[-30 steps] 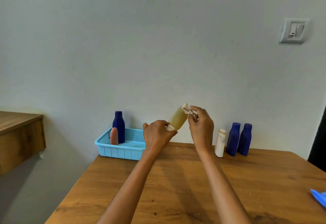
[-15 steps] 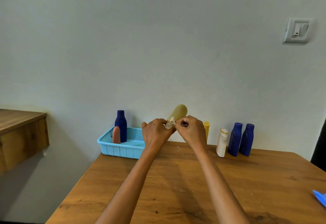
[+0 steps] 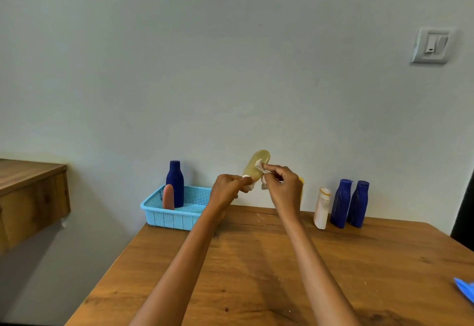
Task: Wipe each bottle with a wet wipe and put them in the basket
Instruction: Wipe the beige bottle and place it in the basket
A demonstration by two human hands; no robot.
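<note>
Two bottles sit in the blue basket [image 3: 177, 219]; my right hand [image 3: 283, 189] pinches the wet wipe [image 3: 260, 170] against the yellow bottle [image 3: 254, 166] gripped by my left hand [image 3: 228, 189]; four wait.

Wall switch [image 3: 433, 45]; wooden shelf [image 3: 28, 197]; table [image 3: 256, 274].

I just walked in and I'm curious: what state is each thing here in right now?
yellowish bottle: held tilted, cap end in left hand
wet wipe: pinched by right hand against bottle
blue basket: holds two upright bottles
white bottle: standing on table
</note>
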